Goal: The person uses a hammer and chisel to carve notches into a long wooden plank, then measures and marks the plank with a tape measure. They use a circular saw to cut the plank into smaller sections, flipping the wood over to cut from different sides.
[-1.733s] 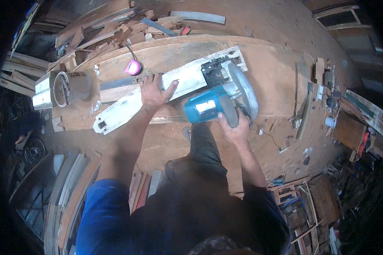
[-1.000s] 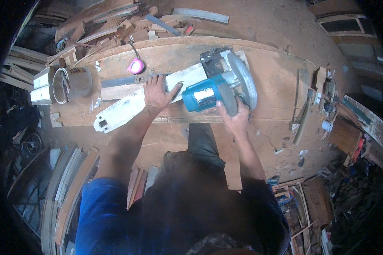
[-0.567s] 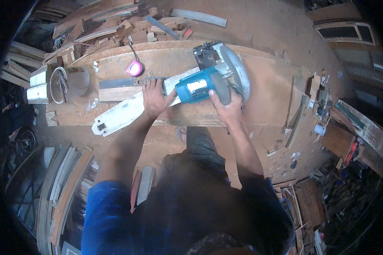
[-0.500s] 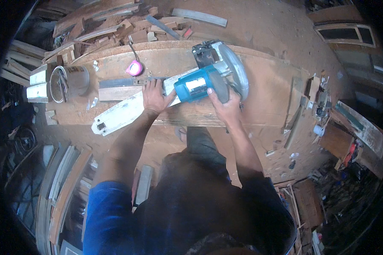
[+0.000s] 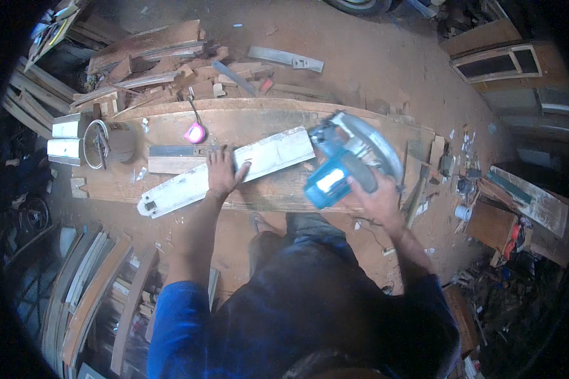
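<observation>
My right hand [image 5: 379, 199] is wrapped round the rear handle of a teal circular saw [image 5: 329, 181], whose round guard points away from me. The saw is beside the right end of a white-painted board [image 5: 269, 155], slightly blurred. My left hand [image 5: 224, 172] lies with spread fingers on the middle of that board, thumb toward the saw. The board slants across the workbench [image 5: 265, 202], and its left end, with a dark notch, juts past the front edge. Behind my left hand lie a dark metal-edged strip [image 5: 171, 151] and a bare wooden piece [image 5: 174, 165].
A pink tape measure [image 5: 195, 132] rests on the bench beyond the board. At the left stands a white bucket [image 5: 117, 144] holding tools. Scrap wood [image 5: 171, 79] is heaped behind the bench. Planks [image 5: 95, 284] stand at lower left, and clutter [image 5: 474, 183] lies off the right end.
The saw has moved right and toward me, off the white board, uncovering the board's right end. My left hand remains on the board. The head view has shifted.
</observation>
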Available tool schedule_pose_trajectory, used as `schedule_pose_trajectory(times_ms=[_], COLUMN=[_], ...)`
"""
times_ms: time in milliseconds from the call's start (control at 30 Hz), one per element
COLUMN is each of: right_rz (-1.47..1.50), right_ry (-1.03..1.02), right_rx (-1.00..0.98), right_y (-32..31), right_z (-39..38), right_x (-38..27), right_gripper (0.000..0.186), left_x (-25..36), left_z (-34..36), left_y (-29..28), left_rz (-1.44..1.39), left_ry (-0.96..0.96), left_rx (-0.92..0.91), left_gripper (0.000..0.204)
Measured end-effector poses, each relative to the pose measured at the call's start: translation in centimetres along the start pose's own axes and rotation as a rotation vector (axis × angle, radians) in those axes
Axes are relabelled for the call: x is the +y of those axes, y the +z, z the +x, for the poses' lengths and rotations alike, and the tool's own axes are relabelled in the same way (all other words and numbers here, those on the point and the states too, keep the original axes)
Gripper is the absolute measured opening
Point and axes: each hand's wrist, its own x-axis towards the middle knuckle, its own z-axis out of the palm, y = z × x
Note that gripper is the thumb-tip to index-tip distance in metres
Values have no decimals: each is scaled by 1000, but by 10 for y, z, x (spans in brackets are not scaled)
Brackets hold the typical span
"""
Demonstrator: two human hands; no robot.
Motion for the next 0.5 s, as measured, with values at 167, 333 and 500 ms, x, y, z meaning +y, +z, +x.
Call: schedule_pose_trajectory(times_ms=[167,333,500], right_rz=[-682,-986,-1287], right_ry=[157,136,-189], right_rx=[-440,-471,-796], right_y=[-13,72,144], right_z=[65,48,-11], right_x=[31,201,233], right_gripper=[27,20,26], left_x=[32,35,27], left_z=[-5,-1,-37], left_y=[-12,-29,-109], left_rz=[221,156,68], left_ry=[25,37,-46], left_rx=[-147,-160,-70], left_gripper=[120,123,129])
